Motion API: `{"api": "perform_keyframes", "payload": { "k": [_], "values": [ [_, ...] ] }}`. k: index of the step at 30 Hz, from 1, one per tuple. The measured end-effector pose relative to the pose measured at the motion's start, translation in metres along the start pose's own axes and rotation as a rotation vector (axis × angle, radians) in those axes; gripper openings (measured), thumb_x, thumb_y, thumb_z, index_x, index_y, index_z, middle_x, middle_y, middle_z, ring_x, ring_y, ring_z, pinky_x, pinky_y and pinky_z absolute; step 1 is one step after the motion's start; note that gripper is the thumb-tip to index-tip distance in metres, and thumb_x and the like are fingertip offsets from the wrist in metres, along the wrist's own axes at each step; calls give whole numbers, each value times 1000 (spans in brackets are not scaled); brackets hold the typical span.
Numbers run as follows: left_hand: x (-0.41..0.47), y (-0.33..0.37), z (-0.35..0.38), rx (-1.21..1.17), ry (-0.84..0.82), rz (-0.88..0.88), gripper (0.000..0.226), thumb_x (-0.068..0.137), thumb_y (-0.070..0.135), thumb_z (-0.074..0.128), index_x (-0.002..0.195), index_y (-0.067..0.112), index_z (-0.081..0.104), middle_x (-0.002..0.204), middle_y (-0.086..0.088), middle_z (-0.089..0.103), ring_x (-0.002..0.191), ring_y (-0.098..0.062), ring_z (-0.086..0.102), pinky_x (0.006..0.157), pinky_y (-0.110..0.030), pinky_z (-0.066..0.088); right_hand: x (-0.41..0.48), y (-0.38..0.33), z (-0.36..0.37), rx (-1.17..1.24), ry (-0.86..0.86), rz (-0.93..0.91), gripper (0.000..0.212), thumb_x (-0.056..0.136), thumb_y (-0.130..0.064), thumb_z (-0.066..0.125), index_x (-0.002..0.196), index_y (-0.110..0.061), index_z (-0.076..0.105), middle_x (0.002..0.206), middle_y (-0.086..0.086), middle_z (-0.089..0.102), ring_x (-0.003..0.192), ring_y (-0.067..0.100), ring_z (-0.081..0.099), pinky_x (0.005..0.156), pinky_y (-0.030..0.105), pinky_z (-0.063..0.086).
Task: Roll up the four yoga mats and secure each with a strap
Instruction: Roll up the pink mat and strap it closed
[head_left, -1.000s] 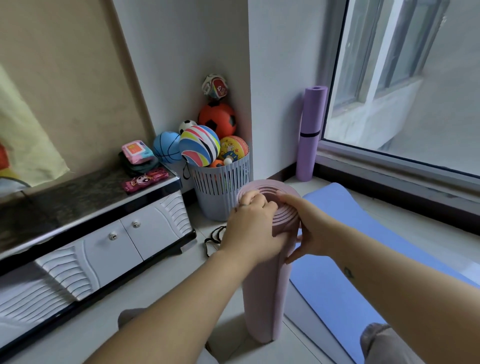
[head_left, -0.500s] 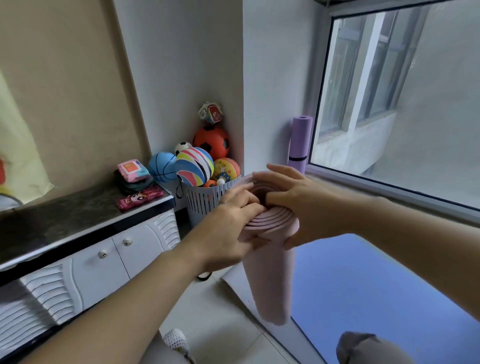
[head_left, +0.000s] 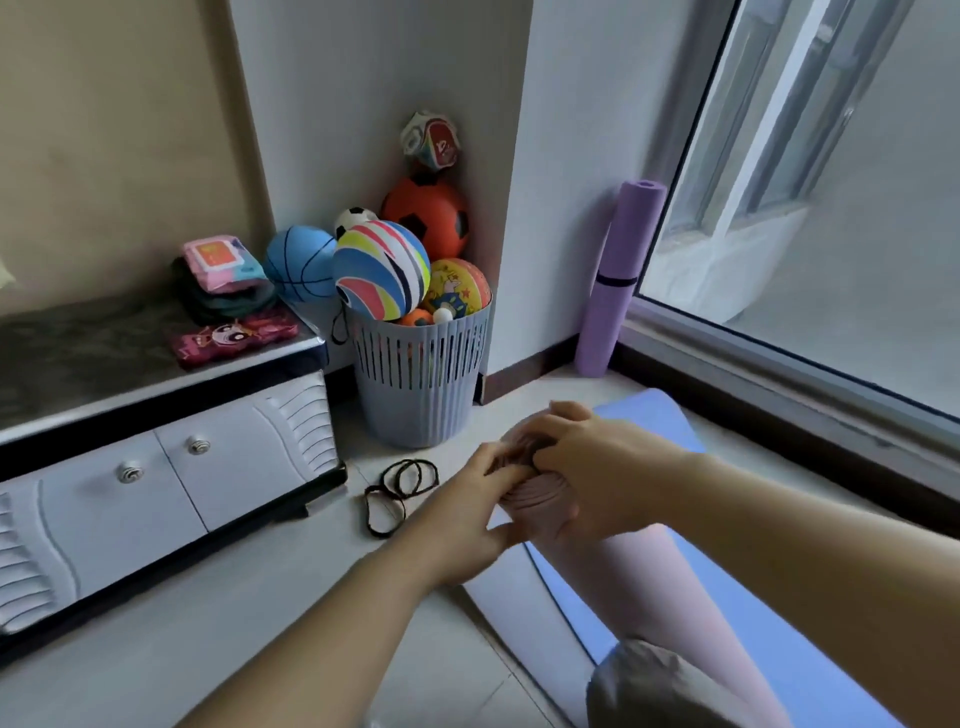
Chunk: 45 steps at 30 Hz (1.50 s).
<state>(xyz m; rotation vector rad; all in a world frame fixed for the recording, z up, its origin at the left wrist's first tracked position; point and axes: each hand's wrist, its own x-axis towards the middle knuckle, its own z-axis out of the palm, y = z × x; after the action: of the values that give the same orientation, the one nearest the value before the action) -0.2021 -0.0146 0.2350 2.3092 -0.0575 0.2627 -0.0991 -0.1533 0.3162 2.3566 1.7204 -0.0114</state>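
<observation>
A rolled pink yoga mat (head_left: 660, 587) lies tilted across my lap, its coiled end pointing away from me. My left hand (head_left: 467, 525) grips that end from the left, fingers on the coils. My right hand (head_left: 587, 478) wraps over the top and right of the same end. A blue mat (head_left: 769, 623) lies flat on the floor beneath. Black elastic straps (head_left: 397, 491) lie in loops on the tiles left of my hands. A purple mat (head_left: 618, 275), rolled and bound with a black strap, stands upright in the corner by the window.
A grey slatted basket (head_left: 421, 379) full of balls stands against the wall ahead. A low white cabinet (head_left: 156, 467) with a dark top runs along the left. The window ledge (head_left: 779, 395) borders the right side. My knee (head_left: 654, 686) shows at the bottom.
The pink roll has come down from upright and raised to lying tilted across my lap. Both hands stay on its coiled end. The view has dropped, showing the straps on the floor.
</observation>
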Motion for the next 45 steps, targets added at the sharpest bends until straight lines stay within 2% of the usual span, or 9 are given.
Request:
{"api": "perform_keyframes", "payload": {
  "k": [4,13,17,23,27,33,37,40,45],
  "values": [
    [22,-82,1,-82,19,-173,58,88,25,68,139,37,44,137,30,31,119,7,40,99,-17,35,84,9,42,30,-39,-37,49,79,-54,59,121,-30,57,126,-8,46,125,16,33,94,26,43],
    [53,-269,10,88,-40,-535,40,91,34,61,129,36,51,120,13,47,106,-10,52,88,-29,44,266,10,154,97,-208,6,52,73,-68,59,100,-24,66,96,-4,52,103,18,40,67,27,40],
    [47,-355,42,272,-293,-786,42,92,36,57,131,23,48,135,6,46,123,-17,47,98,-31,42,319,9,206,156,-253,-8,40,72,-60,64,80,-21,59,91,-2,54,97,18,40,58,26,33],
    [59,-431,88,497,-540,-756,45,96,39,49,139,27,43,157,5,19,147,-18,9,113,-35,24,366,12,265,181,-290,-38,37,73,-54,67,70,-19,53,79,-3,49,87,19,39,49,25,25],
    [69,-456,113,530,-651,-835,52,93,39,51,139,19,39,147,-5,34,142,-21,21,110,-39,23,380,16,285,191,-298,-60,37,73,-53,67,67,-20,50,79,-2,50,83,19,39,49,25,24],
    [70,-438,98,551,-582,-786,35,100,34,42,131,21,53,138,3,46,131,-19,41,107,-30,29,368,27,267,200,-279,-25,45,67,-61,71,64,-23,47,76,-4,48,83,19,43,50,26,30],
    [72,-385,51,423,-377,-773,31,94,23,43,63,22,48,72,4,49,73,-22,49,63,-27,33,326,35,218,165,-231,-18,48,68,-67,67,70,-21,51,78,-4,51,90,18,40,57,29,41],
    [80,-311,7,239,-227,-763,32,97,29,47,70,21,64,57,5,46,48,-12,42,48,-25,29,274,35,167,146,-143,20,47,71,-64,64,90,-22,62,83,-6,53,98,17,38,72,33,52],
    [78,-144,-43,13,-113,-684,50,100,48,34,82,20,72,76,-5,66,64,-17,56,60,-26,41,152,27,82,226,79,47,26,69,-54,56,87,-36,57,90,-15,57,100,15,39,72,31,52]
  ]
}}
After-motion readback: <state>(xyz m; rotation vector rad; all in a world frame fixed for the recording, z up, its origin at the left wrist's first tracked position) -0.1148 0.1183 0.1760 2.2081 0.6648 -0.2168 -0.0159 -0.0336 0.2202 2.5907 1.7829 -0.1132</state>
